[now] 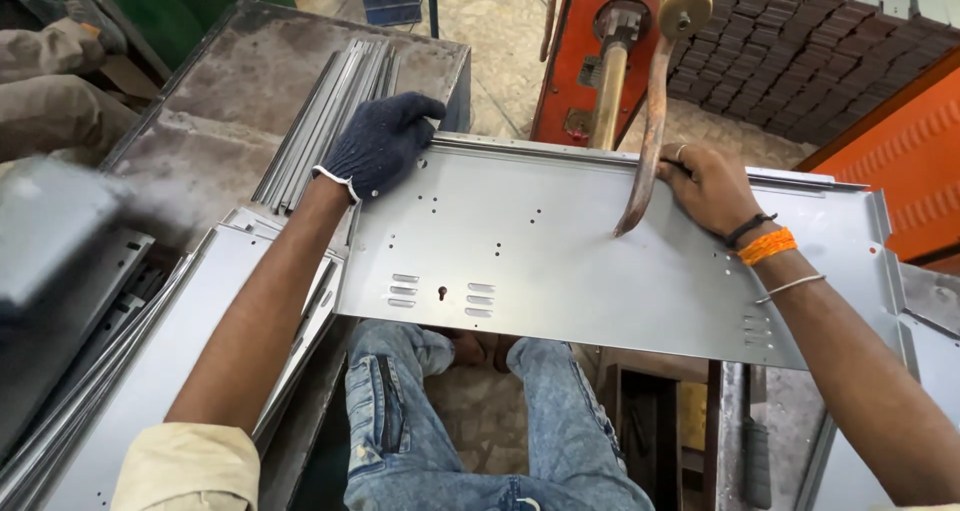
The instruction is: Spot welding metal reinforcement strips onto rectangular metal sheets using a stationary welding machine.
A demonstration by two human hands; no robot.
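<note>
**Sheet-metal panel held at its far edge by both hands**

The grey sheet-metal panel is grasped at its far edge by both hands. The left hand, covered by a dark knitted glove, is closed over the panel's far left corner, with the fingers curled over the folded rim. The right hand, bare and ringed, is clenched on the far edge towards the right, where a narrow metal strip is laid along the rim. An orange band and a dark one are worn on that wrist.

The panel is held level above the person's knees in blue jeans, unsupported at its near edge. Small louvre slots and a keyhole are punched near its near left corner.

Just beside the right hand, a curved copper electrode arm is brought down onto the panel, its tip touching the surface. It hangs from an orange welding machine.

Beyond the left hand, a bundle of metal strips is laid on a worn steel table. More grey panels are stacked at the left.
</note>
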